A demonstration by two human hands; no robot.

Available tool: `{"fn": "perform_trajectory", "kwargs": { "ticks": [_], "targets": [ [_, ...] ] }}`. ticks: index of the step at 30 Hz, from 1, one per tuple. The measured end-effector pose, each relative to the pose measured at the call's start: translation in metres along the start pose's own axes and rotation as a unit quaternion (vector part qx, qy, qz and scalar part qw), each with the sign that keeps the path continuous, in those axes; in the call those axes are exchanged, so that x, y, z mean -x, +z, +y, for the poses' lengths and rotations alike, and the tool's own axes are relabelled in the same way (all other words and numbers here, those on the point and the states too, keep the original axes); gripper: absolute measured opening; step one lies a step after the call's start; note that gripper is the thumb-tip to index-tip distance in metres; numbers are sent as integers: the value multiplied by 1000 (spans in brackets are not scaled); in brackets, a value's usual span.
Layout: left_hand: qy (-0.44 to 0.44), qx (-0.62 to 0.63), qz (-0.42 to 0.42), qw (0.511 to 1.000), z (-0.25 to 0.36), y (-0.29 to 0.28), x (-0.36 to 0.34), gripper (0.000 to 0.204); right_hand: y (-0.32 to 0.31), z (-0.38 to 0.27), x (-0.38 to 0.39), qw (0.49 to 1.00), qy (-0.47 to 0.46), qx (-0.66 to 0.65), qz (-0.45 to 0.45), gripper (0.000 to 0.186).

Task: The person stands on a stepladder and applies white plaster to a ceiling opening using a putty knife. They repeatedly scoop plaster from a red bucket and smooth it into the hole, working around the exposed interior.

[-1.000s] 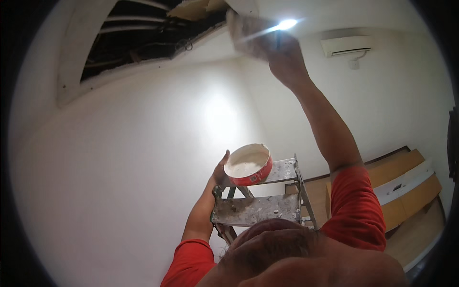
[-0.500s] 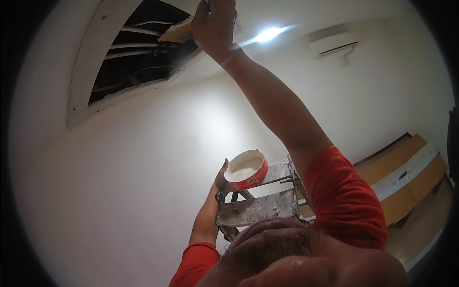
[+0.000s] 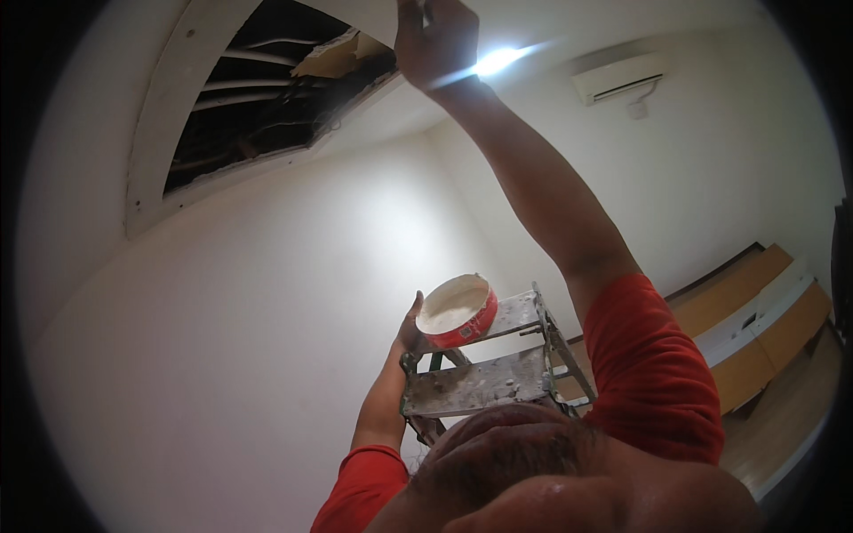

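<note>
My right hand [image 3: 435, 44] is raised to the ceiling at the top of the view, just right of a dark opening [image 3: 267, 107]. Its fingers are curled closed; a small part of something greyish shows between them, too little to name. Lower down, my left hand [image 3: 410, 324] grips the left side of a shallow red tub [image 3: 462, 332]. Off-white paste [image 3: 453, 309] lies inside the tub, which is tilted a little on the upper part of a paint-spattered stepladder [image 3: 480, 384].
Inside the opening are pale pipes [image 3: 244, 84] and a torn tan piece of board [image 3: 329, 58]. A bright ceiling light [image 3: 499, 61] shines beside my right wrist. An air conditioner [image 3: 619, 78] hangs on the far wall. Wood-coloured panels [image 3: 755, 320] lie at the right.
My right hand has moved right, off the edge of the ceiling opening, uncovering more of the torn board. My left hand and the tub have barely shifted.
</note>
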State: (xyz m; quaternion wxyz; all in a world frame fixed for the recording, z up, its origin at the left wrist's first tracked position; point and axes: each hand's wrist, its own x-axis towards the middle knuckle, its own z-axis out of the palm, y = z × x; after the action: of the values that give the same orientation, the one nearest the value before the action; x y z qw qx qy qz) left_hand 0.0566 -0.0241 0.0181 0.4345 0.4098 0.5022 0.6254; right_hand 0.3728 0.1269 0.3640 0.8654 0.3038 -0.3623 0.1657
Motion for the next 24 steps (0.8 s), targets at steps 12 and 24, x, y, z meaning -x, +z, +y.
{"fn": "perform_trajectory", "kwargs": {
  "ticks": [12,24],
  "targets": [
    [5,-6,11,1000,-14,-45,-18,83,16,-17,-5,996,-59,58,-14,55],
    [15,-7,-7,1000,-16,-49,-23,83,90,-46,-21,917,-53,387,81,83]
  ]
}}
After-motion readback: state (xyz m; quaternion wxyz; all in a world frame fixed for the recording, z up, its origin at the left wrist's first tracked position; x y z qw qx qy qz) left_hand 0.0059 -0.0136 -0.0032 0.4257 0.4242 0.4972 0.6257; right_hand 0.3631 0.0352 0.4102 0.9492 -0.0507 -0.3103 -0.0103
